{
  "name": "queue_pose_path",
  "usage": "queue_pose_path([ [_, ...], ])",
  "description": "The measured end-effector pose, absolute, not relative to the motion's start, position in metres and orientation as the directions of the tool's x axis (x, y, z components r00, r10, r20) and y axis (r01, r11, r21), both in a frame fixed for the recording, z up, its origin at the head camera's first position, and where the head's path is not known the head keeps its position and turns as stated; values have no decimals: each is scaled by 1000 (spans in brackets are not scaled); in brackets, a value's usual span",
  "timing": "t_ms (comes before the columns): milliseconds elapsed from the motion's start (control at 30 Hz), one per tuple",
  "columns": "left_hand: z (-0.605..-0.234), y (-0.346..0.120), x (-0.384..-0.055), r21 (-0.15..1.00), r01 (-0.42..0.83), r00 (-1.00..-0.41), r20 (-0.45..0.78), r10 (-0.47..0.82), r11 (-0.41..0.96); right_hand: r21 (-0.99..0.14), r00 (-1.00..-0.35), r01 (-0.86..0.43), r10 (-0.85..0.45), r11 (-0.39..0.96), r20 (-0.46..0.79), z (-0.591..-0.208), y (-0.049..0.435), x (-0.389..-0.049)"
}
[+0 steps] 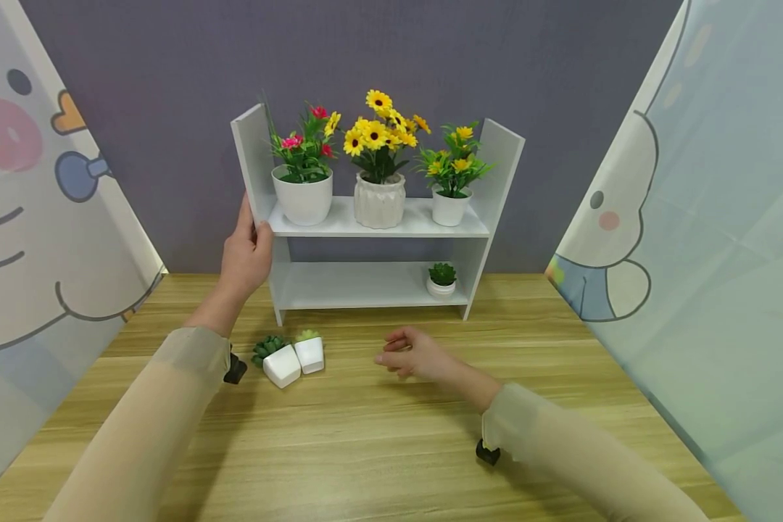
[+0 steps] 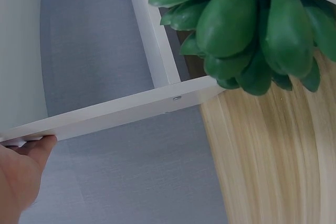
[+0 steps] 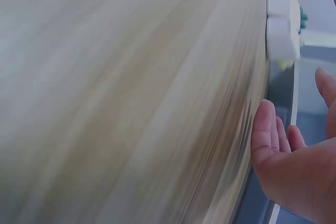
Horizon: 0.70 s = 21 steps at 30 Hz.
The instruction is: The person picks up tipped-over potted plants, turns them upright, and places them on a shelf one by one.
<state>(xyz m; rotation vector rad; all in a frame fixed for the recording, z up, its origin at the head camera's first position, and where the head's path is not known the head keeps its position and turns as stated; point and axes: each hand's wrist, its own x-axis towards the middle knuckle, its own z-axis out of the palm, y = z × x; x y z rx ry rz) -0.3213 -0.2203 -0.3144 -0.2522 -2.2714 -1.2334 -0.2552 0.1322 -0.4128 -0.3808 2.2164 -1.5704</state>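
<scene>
My left hand (image 1: 246, 257) holds the left side panel of a white two-tier shelf (image 1: 378, 299), thumb at the front edge and fingers along the outer side. In the left wrist view, its fingertips (image 2: 44, 148) meet the panel. My right hand (image 1: 417, 355) is over the table in front of the shelf, fingers loosely bent, nothing in them. Two small succulents in white pots lie tipped over by my left forearm: a dark green succulent (image 1: 270, 348) and a paler succulent (image 1: 310, 354). The dark one's leaves (image 2: 231, 24) loom large in the left wrist view.
On the upper board stand a pot of red flowers (image 1: 304, 194), a pot of yellow sunflowers (image 1: 380, 201) and a smaller yellow-flowered pot (image 1: 450, 206). A round potted succulent (image 1: 441, 283) sits at the lower board's right end. Cartoon-printed curtains (image 1: 711, 217) flank the wooden table (image 1: 365, 449).
</scene>
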Motion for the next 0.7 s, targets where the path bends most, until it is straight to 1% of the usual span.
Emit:
queue_pose_path([
  [200,-315,-221,-321,714,412,-831,549,-88,567,-946,-849,-16,-504,323,-158,-416,96,-253],
  [300,-315,-221,-321,711,415,-829,553,-86,568,-946,-842,-23,-517,324,-156,-417,80,-252],
  [700,-316,-221,-322,710,424,-823,562,-89,563,-934,-869,-19,-467,358,-161,-419,33,-263],
])
